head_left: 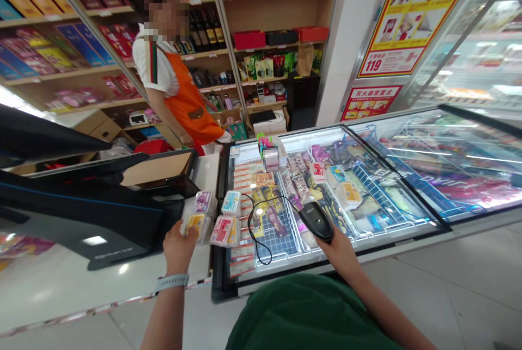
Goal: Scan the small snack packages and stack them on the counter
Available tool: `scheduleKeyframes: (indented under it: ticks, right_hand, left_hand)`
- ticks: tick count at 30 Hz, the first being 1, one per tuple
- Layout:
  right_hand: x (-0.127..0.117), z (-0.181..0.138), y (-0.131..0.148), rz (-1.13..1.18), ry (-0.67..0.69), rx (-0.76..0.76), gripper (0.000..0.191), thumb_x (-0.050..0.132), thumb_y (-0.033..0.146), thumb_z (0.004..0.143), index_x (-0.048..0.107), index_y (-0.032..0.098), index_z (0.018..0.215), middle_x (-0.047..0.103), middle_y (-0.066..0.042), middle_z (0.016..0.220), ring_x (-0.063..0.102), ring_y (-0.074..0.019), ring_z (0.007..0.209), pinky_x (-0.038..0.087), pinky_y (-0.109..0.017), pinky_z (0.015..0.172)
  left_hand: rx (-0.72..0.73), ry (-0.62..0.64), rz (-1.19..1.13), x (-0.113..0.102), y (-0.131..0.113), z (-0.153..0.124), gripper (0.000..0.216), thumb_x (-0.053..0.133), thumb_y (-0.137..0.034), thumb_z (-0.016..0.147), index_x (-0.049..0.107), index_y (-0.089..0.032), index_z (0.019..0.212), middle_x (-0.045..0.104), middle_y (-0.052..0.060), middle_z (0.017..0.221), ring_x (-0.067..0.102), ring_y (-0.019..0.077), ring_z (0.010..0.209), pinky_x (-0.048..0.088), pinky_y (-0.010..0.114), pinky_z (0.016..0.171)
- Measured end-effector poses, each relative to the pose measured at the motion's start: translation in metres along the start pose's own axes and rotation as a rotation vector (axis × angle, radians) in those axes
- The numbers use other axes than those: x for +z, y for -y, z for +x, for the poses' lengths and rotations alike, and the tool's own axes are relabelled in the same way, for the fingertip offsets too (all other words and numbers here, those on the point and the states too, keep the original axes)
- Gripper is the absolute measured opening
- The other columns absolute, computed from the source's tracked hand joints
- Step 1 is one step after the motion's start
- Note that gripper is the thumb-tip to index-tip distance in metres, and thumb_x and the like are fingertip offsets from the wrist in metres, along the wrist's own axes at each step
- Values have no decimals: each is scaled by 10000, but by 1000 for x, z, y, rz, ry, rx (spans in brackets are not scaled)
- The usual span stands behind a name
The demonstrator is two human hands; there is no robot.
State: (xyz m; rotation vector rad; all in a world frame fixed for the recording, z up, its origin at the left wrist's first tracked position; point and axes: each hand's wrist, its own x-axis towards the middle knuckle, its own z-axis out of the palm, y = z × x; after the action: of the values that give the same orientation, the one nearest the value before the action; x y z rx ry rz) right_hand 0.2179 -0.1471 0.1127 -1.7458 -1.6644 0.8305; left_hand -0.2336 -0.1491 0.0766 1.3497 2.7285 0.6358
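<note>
Your right hand (338, 249) hides its fingers under the scanner (316, 220) it grips over the freezer (285, 264), the scanner's length pointing away and left, while your left hand (179, 247) touches a yellow pack (196, 226) on the counter (61, 285), grip unclear.

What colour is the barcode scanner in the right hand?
The barcode scanner is black; the head view shows it best.

**A:** Where are the hands?

**B:** Both reach away from the near edge on bare forearms. The left hand (179, 245) is at the left, back upward and fingers pointing far. Whether they pinch is unclear.

**A:** And the other?

**B:** The right hand (339, 249) is well to the right, with its fingers curled closed in a grip.
</note>
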Motion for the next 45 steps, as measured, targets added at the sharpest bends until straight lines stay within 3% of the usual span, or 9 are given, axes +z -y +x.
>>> scheduleKeyframes:
  ticks: [5,12,17,23,39,45]
  right_hand:
    - [-1,0,-5,28,-29,-15,292,568,341,775,601,197,1026,722,-63,879,688,-269,860,527,-345,724]
    - [-5,-2,-7,20,-56,-2,286,563,345,774,609,186,1007,723,-70,898,689,-272,869,527,-336,723]
    - [-8,-3,-6,30,-71,15,295,566,355,769,612,200,1015,727,-62,911,692,-273,864,529,-344,731]
    - [-12,-6,-8,34,-81,52,353,567,344,760,608,183,1071,729,-79,935,691,-288,893,531,-361,750]
    - [-16,-8,-18,68,-126,108,410,573,385,775,613,149,1108,727,-94,979,683,-279,919,519,-331,754]
    - [-17,-9,-25,108,-164,137,364,583,332,761,622,168,1084,730,-71,952,681,-259,902,517,-320,778]
  left_hand:
    - [65,-101,0,-9,-28,-6,536,499,-400,835,522,-126,1295,577,196,1195,513,356,1132,437,481,923]
    - [347,-117,-130,-3,-79,-16,458,513,-328,834,533,-146,1253,567,155,1206,511,307,1141,410,435,994]
    - [518,2,-235,13,-123,-29,434,511,-269,833,521,-190,1260,546,125,1247,485,285,1197,382,432,1046]
    - [680,136,-314,50,-167,-45,457,522,-241,835,501,-175,1287,536,146,1275,474,284,1233,366,458,1072]
    - [939,413,-70,105,-274,-76,604,529,-240,851,341,-174,1421,353,131,1497,259,274,1411,309,476,1107]
    - [1082,434,-37,133,-312,-89,647,531,-241,848,285,-188,1444,283,124,1534,200,280,1432,339,475,1083]
